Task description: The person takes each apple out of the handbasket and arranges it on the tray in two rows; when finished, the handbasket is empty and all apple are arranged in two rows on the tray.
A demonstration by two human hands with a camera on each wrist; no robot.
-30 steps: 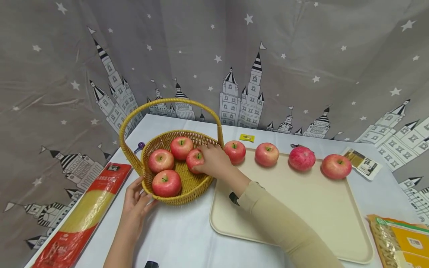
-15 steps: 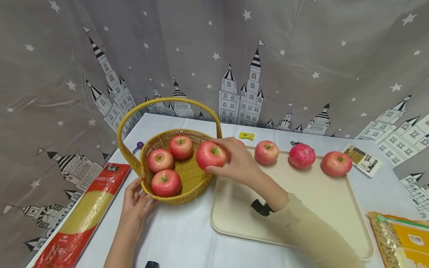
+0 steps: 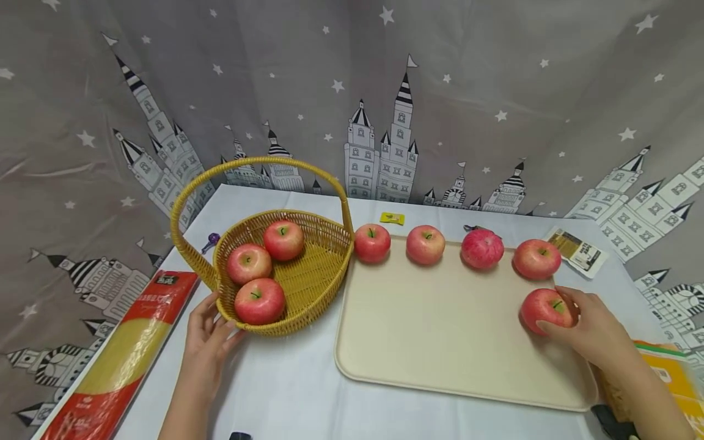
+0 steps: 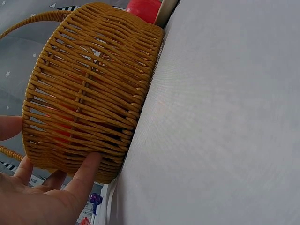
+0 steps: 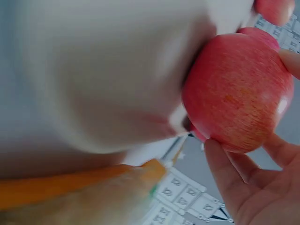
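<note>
My left hand [image 3: 202, 348] steadies the near left side of a yellow wicker basket [image 3: 308, 278]. In the left wrist view its thumb touches the rim, with the fingers spread against the woven wall [image 4: 93, 93]. Three red apples, one of them at the front [image 3: 260, 301], sit in the left half of the basket. Over at the right end of the cream tray [image 3: 429, 330], my right hand [image 3: 602, 333] grips a red apple [image 3: 544, 310] between thumb and fingers, low over the tray. The right wrist view shows this held apple [image 5: 236, 93] close up.
Along the tray's back edge, several more apples [image 3: 425, 245] form a row, one a darker pink [image 3: 481, 249]. A red noodle packet [image 3: 118, 354] lies at left, an orange pasta bag [image 3: 668, 373] at right. Small sachets [image 3: 577, 252] and a yellow packet [image 3: 392, 218] lie behind.
My right hand has lifted an apple out of the basket and carried it rightward to the tray's right end. The left hand has stayed at the basket.
</note>
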